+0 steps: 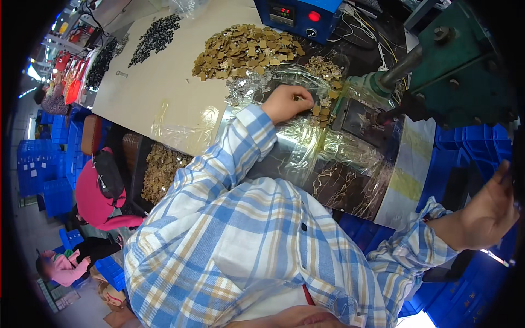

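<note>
Plaid blue, white and tan shirt (235, 246) filling the lower foreground, sleeves reaching up and out. Left hand (287, 103) extended onto the table (158, 82), grip curled closed on a small brass-coloured piece (297, 98), just beside a little cluster of the same flat pieces (324, 112) lying on crinkled clear plastic film (306, 136). Large heap of brass pieces (246, 49) farther back, near a blue control box (298, 16) with a red button. Green machine (454, 65) at upper right. Right hand (486, 210) held out at far right, fingers loosely spread, empty, over blue crates (465, 295).
</note>
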The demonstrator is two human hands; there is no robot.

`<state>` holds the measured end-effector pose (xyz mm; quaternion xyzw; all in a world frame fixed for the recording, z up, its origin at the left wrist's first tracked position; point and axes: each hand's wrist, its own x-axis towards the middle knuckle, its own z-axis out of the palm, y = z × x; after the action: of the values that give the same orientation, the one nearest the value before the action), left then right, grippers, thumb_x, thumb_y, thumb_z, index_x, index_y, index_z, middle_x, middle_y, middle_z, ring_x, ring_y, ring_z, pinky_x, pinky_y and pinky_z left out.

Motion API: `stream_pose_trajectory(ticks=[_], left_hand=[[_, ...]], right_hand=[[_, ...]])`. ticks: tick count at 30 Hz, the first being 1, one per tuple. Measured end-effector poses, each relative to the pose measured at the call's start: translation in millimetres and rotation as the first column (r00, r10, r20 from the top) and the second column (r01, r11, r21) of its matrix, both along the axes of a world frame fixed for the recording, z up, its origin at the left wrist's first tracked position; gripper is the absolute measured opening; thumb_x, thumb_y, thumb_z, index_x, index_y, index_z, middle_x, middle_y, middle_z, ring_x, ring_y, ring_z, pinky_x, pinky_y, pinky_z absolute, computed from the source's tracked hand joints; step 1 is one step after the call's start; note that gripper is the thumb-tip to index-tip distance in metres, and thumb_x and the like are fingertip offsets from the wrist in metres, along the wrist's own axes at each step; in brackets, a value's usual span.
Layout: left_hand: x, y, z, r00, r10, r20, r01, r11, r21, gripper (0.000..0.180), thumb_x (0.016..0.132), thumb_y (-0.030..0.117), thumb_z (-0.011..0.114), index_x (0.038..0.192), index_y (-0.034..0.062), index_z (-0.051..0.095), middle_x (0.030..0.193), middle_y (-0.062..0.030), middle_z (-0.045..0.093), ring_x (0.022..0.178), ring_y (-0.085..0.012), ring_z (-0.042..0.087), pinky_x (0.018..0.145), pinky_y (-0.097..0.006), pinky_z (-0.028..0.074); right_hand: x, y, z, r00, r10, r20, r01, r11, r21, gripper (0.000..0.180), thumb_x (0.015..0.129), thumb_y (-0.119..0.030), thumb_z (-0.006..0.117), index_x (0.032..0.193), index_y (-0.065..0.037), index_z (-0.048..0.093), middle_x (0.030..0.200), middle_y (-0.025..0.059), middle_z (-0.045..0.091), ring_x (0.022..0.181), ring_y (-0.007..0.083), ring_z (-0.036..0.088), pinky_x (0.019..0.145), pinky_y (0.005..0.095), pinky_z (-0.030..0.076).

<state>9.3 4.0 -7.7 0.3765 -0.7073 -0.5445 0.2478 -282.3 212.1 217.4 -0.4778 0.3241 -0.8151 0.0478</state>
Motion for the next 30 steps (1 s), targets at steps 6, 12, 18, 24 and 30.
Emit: stream_pose_trajectory(ticks=[6,12,18,24,30], left_hand=[[-18,10,8,0.932,0.021,0.361,0.121,0.923,-0.365,0.02,0.071,0.025,0.065,0.083,0.0093,0.065,0.08,-0.0113,0.063,0.072,-0.029,0.06,0.066,-0.038,0.048],[-8,14,1,0.945,0.09,0.313,0.204,0.586,-0.784,0.012,0.071,0.013,0.061,0.083,0.0098,0.06,0.075,-0.0061,0.058,0.068,-0.0258,0.059,0.056,-0.035,0.047],[5,15,3,0.963,0.108,0.247,0.09,0.735,-0.672,0.013,0.074,0.014,0.059,0.087,0.0106,0.062,0.079,-0.0073,0.059,0.072,-0.0269,0.059,0.062,-0.037,0.047],[-19,2,-2,0.948,0.11,0.299,0.085,0.817,-0.571,0.016,0.075,0.016,0.062,0.089,0.0087,0.065,0.085,-0.0102,0.063,0.073,-0.0265,0.06,0.065,-0.033,0.048],[-40,17,18,0.998,-0.031,0.062,0.052,0.933,-0.357,0.012,0.076,0.013,0.062,0.083,0.0048,0.065,0.083,-0.0098,0.063,0.074,-0.0228,0.061,0.067,-0.031,0.047]], right_hand=[[-2,5,-27,0.979,0.196,0.055,-0.202,0.967,0.155,0.025,0.084,-0.001,0.038,0.104,0.001,0.053,0.101,0.0156,0.053,0.106,0.0315,0.048,0.095,0.0433,0.038],[2,3,-33,0.956,0.291,0.018,-0.29,0.94,0.178,0.023,0.084,0.0,0.038,0.101,0.0,0.054,0.099,0.0145,0.052,0.103,0.0284,0.047,0.093,0.0411,0.038],[-7,6,-36,0.967,0.242,0.081,-0.253,0.95,0.181,0.019,0.083,0.0,0.04,0.097,-0.001,0.053,0.099,0.0137,0.051,0.103,0.0284,0.046,0.093,0.0415,0.037],[-7,6,-25,0.962,0.267,0.057,-0.272,0.952,0.139,0.023,0.083,-0.001,0.04,0.101,0.0,0.054,0.098,0.0152,0.052,0.102,0.029,0.047,0.094,0.0426,0.037],[14,-10,3,0.994,-0.088,0.063,0.083,0.993,0.087,0.022,0.084,-0.002,0.038,0.096,0.0,0.057,0.093,0.0139,0.056,0.095,0.0287,0.052,0.092,0.042,0.038]])
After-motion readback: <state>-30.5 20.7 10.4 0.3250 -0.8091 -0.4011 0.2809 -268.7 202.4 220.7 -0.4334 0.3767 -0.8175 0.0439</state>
